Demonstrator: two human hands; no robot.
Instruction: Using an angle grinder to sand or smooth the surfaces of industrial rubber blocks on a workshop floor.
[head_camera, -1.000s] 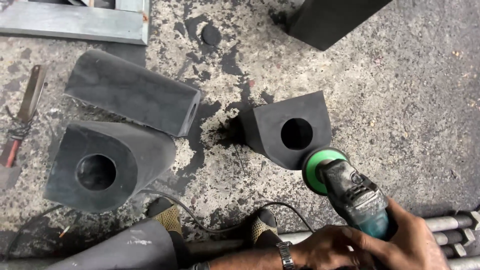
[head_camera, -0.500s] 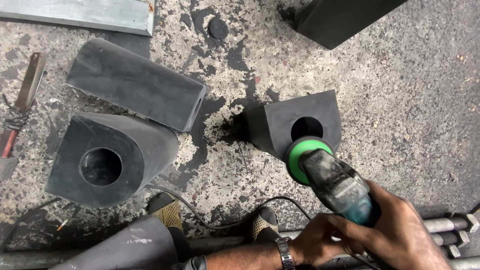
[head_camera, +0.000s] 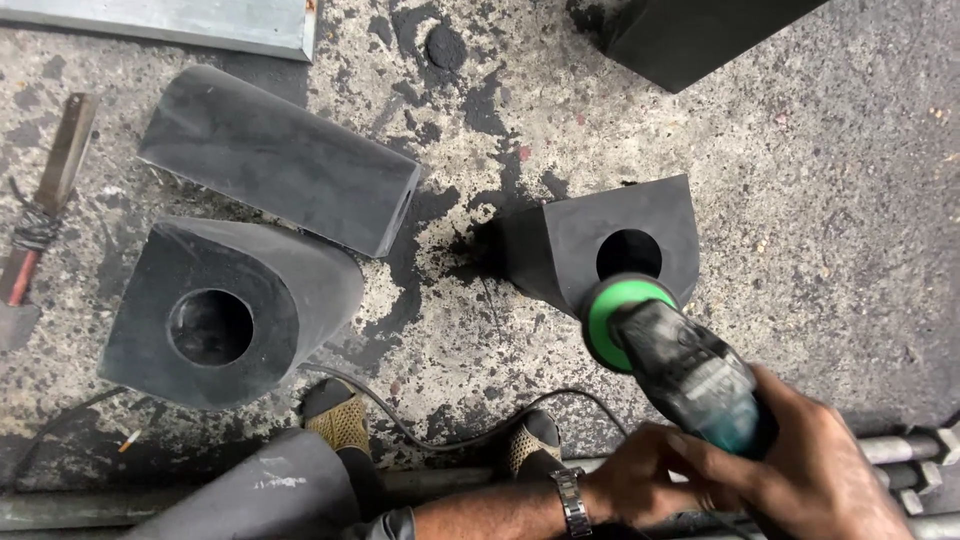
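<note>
Now I grip the angle grinder (head_camera: 700, 385) in both hands (left hand (head_camera: 640, 485), right hand (head_camera: 800, 470), fingers wrapped tight), its green disc (head_camera: 610, 310) grinding the holed black block (head_camera: 610, 240); next, I judge, steady pressure along that edge.

Grinder (head_camera: 690, 375) on small block (head_camera: 600, 245), prob. touching; two blocks (head_camera: 250, 240) left.

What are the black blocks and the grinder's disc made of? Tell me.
The block being ground and the larger block look like dense black rubber, possibly coated metal: matte, dusty, with softly rounded edges and no shine. The grinder carries a disc with a glossy green rim, probably plastic backing; its working face is hidden. Floor: rough, stained concrete.
</note>
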